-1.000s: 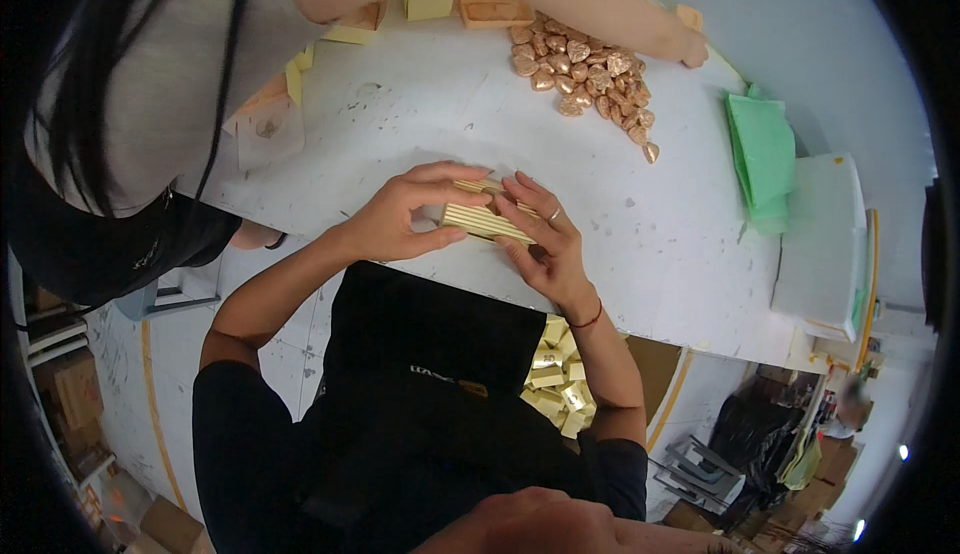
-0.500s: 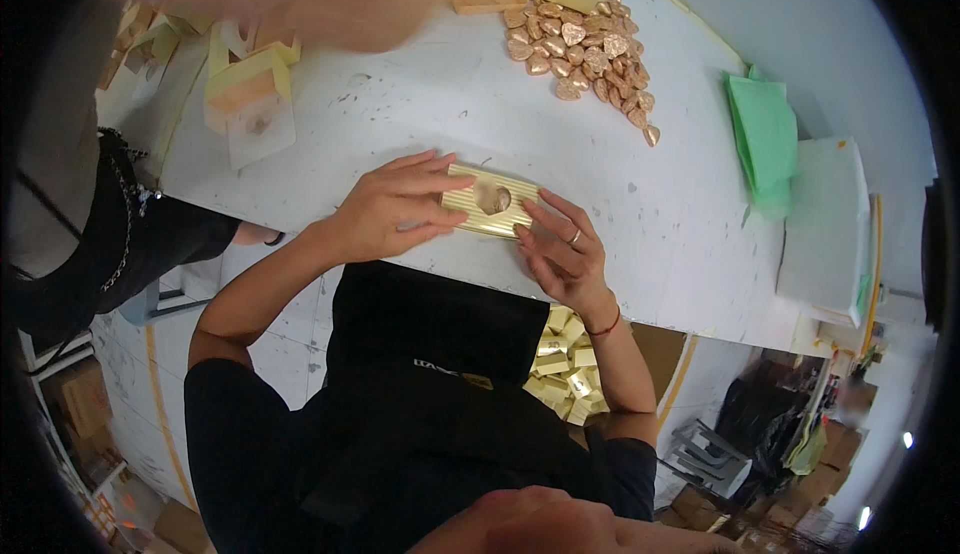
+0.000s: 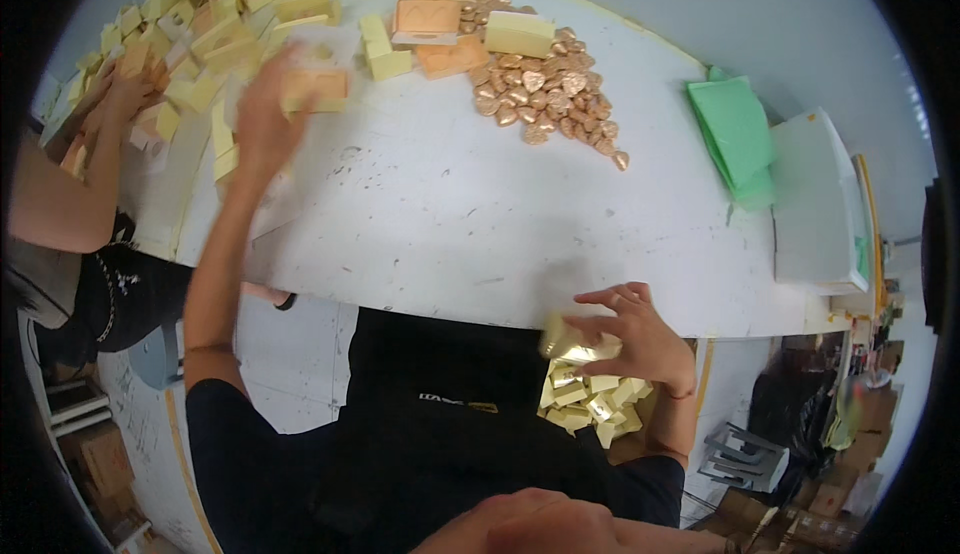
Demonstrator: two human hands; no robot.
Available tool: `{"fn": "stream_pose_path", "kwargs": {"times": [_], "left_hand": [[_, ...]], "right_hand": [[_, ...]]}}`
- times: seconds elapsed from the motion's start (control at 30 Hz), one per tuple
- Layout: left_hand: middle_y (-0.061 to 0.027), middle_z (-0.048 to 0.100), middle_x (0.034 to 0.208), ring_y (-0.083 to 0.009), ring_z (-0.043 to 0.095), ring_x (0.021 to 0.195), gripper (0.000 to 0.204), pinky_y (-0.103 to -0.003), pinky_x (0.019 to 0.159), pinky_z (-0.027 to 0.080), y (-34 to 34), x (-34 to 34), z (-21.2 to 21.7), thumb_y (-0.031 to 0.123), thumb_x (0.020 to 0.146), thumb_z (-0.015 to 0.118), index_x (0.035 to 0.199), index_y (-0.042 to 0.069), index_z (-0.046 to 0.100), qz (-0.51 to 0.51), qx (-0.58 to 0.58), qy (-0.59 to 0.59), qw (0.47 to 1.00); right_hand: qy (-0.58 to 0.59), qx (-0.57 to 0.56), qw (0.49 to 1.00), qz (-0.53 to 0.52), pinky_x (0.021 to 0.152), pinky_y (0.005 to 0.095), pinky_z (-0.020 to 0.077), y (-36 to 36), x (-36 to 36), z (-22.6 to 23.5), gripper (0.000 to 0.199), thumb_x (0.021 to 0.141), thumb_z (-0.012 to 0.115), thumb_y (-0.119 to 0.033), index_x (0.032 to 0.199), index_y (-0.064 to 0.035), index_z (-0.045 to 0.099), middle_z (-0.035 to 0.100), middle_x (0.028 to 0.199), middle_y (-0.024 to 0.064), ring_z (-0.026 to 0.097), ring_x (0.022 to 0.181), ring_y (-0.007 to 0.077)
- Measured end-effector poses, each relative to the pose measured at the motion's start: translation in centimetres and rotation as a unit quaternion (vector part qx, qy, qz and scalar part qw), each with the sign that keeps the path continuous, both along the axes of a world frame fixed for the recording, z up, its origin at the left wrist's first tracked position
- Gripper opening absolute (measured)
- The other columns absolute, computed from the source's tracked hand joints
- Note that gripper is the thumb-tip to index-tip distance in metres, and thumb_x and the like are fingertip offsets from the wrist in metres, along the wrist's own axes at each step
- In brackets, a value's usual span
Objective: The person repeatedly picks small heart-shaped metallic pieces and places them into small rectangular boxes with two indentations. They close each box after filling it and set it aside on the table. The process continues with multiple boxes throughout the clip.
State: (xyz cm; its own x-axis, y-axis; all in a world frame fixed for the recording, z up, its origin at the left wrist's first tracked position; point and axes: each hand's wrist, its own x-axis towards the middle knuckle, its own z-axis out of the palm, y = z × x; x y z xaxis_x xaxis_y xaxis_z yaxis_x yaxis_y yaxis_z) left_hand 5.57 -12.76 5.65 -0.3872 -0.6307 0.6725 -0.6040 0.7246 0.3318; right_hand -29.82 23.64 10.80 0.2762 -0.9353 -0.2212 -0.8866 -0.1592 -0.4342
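My right hand (image 3: pixel 640 339) is at the table's front edge, above a carton of closed gold boxes (image 3: pixel 600 404). Its fingers are spread. A small gold box (image 3: pixel 556 340), smeared by motion, is just under and beside those fingers, seemingly loose from them. My left hand (image 3: pixel 272 124) reaches to the far left of the table and is blurred, so its grip does not show. Nearest to it lies an open pale yellow box with an orange inside (image 3: pixel 318 86).
Many open yellow boxes (image 3: pixel 225 44) crowd the back left. Rose-gold heart-shaped pieces (image 3: pixel 545 89) lie heaped at the back, with a yellow box (image 3: pixel 520 34) on them. Green sheets (image 3: pixel 733 139) and a white bin (image 3: pixel 815 199) stand right. Another person's hands (image 3: pixel 115 104) work at left.
The gold box, between both hands on the table before, is now over the carton by my right hand. My left hand has gone up and left to the open boxes. The other person's arm has drawn back left.
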Motion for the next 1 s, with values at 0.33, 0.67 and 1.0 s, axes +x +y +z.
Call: {"fn": "stream_pose_path", "kwargs": {"times": [0.33, 0.67, 1.0], "left_hand": [[-0.0129, 0.065, 0.089, -0.0331, 0.059, 0.094, 0.018, -0.042, 0.09, 0.041, -1.6, -2.6, 0.9, 0.019, 0.087, 0.07, 0.096, 0.004, 0.065, 0.062, -0.046, -0.057, 0.995], [-0.0126, 0.061, 0.078, -0.0245, 0.058, 0.07, 0.018, -0.034, 0.064, 0.047, 9.9, -7.8, -5.9, 0.016, 0.09, 0.069, 0.095, 0.001, 0.061, -0.1, 0.225, 0.116, 0.962], [-0.0134, 0.062, 0.079, -0.019, 0.059, 0.068, 0.022, -0.031, 0.063, 0.048, 10.4, -9.2, -6.8, 0.021, 0.098, 0.062, 0.097, 0.0, 0.061, -0.21, 0.256, 0.161, 0.93]], "right_hand": [[-0.035, -0.373, 0.91, -0.176, 0.091, 0.0435, 0.0514, -17.8, -1.4, -8.4, 0.036, 0.082, 0.074, -0.011, 0.116, -0.0032, 0.067, 0.066, 0.115, 0.0198, 0.061, 0.107, 0.0366], [-0.439, -0.21, 0.845, -0.221, 0.065, 0.0306, 0.0536, -14.3, 6.3, -5.9, 0.013, 0.088, 0.07, -0.008, 0.097, 0.0004, 0.065, 0.068, 0.091, 0.0147, 0.068, 0.075, 0.0255], [-0.129, -0.359, 0.921, -0.078, 0.079, 0.0407, 0.0494, -16.7, 10.1, -8.7, 0.011, 0.085, 0.066, -0.007, 0.095, -0.0043, 0.071, 0.069, 0.085, 0.0106, 0.063, 0.09, 0.0292]]}}
